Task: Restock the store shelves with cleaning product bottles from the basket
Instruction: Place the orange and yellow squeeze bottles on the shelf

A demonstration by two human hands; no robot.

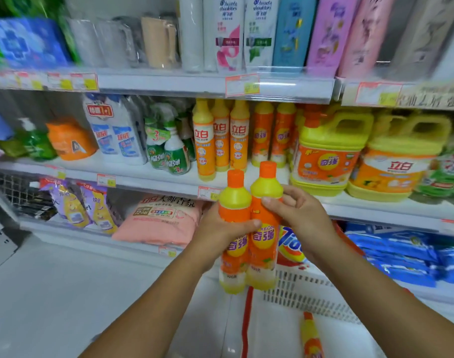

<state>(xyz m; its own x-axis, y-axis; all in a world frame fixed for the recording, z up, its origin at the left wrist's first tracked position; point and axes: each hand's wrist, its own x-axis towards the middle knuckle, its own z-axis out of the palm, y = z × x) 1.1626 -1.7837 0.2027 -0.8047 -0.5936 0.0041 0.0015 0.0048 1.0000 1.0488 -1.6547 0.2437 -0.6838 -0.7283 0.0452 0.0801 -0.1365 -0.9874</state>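
I hold two upright orange-and-yellow dish soap bottles side by side in front of the middle shelf (153,174). My left hand (220,229) grips the left bottle (235,257) around its body. My right hand (302,218) grips the right bottle (263,254) just below its yellow shoulder. Matching orange-capped bottles (272,130) stand in a row on the middle shelf right behind them. Below my arms sits the white basket (311,293) with a red handle; one more soap bottle (311,337) lies in it.
Tall yellow-capped bottles (220,135) and large yellow jugs (329,151) flank the matching row. Spray bottles (169,146) stand further left. Shampoo bottles (244,32) fill the top shelf. Detergent bags, a pink pack (158,220) and blue packs (401,251) lie on the bottom shelf.
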